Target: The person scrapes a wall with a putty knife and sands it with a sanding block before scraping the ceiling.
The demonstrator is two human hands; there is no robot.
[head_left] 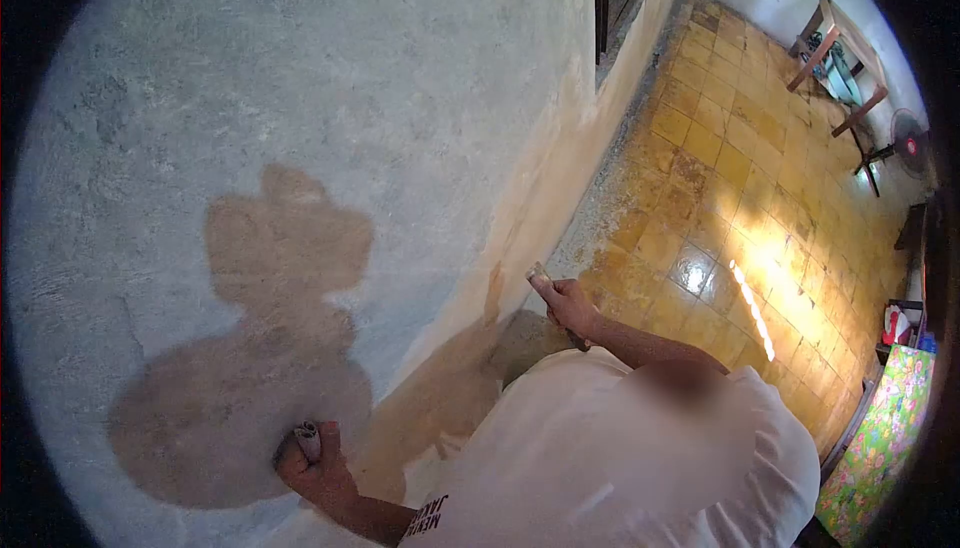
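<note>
The left hand (315, 468) is closed around a short grey cylindrical tool (308, 440), pressed to the grey plastered wall (300, 98); its long axis runs up out of the fist, the blunt end pointing up the wall. It looks pale and smooth, mostly hidden by fingers. The right hand (568, 306) grips a small handle (540, 275), its end pointing up and left, low beside the wall, above the yellow tiled floor (740, 168).

At 7 o'clock the left hand (318, 468) closes its grip on a small roll (308, 440) pressed to the grey plaster wall (300, 88). At 5 o'clock the right hand (568, 306) clasps a tool (541, 277) near the wall's base. Yellow floor tiles (740, 168) fill 2 o'clock.
</note>
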